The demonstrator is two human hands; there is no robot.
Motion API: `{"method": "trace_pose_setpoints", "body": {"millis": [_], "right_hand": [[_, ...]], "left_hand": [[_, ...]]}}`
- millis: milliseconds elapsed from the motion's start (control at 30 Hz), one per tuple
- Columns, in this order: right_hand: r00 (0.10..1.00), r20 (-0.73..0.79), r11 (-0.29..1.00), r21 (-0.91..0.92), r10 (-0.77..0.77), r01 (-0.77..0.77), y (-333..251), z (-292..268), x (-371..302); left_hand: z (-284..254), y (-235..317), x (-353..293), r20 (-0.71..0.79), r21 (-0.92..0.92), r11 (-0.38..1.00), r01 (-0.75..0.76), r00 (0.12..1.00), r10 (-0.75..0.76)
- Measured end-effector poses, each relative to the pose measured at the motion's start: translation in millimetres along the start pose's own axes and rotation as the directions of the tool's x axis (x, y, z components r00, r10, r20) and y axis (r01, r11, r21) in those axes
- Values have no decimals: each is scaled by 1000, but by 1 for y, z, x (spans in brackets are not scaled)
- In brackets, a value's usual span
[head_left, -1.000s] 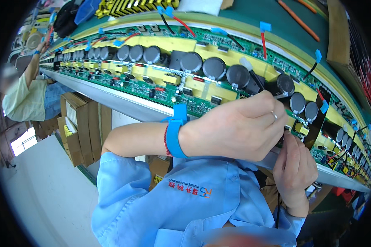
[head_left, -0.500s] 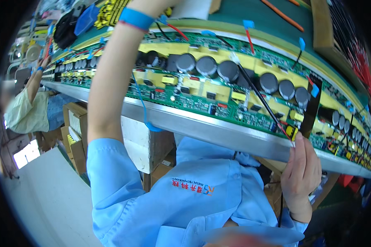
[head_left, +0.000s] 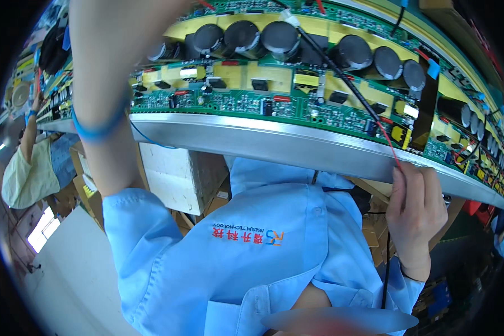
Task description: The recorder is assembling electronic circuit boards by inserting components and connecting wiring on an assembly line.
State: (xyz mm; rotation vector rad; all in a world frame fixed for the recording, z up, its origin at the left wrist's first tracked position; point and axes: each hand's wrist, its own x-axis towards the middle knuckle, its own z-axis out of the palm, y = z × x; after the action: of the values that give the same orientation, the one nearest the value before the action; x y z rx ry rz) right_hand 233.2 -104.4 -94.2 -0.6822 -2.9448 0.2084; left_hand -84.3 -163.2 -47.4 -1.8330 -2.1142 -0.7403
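Observation:
My right hand (head_left: 417,204) is at the front edge of the long metal rail. Its thumb and forefinger pinch the end of a thin red wire (head_left: 388,136). The wire comes out of a black sleeved cable (head_left: 347,81), which slants across the green circuit board (head_left: 201,106) to a white connector (head_left: 289,18) at the far side. My left hand (head_left: 117,50), smeared by motion, passes over the left part of the board. A blue band (head_left: 98,130) circles that wrist. The left fingers are cut off or blurred at the top edge.
Large black capacitors (head_left: 242,39) and yellow-wrapped parts stand along the board. The metal rail (head_left: 252,140) runs along its near side. A white box (head_left: 171,176) stands below. At far left is another person (head_left: 31,173). A thin blue wire (head_left: 148,139) hangs over the rail.
My left hand has drawn back toward me from beyond the board's far side. My right hand has moved slightly toward me, its wire end now past the board's edge. The view has shifted.

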Motion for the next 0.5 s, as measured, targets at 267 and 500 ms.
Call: {"method": "trace_pose_setpoints", "body": {"millis": [267,500], "right_hand": [[997,-54,998,-3,-63,63,3,-5,-6],[957,-165,961,97,-240,258,-2,3,9]], "left_hand": [[1,42,-107,220,-165,986,-19,974,56],[28,40,-112,196,-152,987,-47,978,77]]}}
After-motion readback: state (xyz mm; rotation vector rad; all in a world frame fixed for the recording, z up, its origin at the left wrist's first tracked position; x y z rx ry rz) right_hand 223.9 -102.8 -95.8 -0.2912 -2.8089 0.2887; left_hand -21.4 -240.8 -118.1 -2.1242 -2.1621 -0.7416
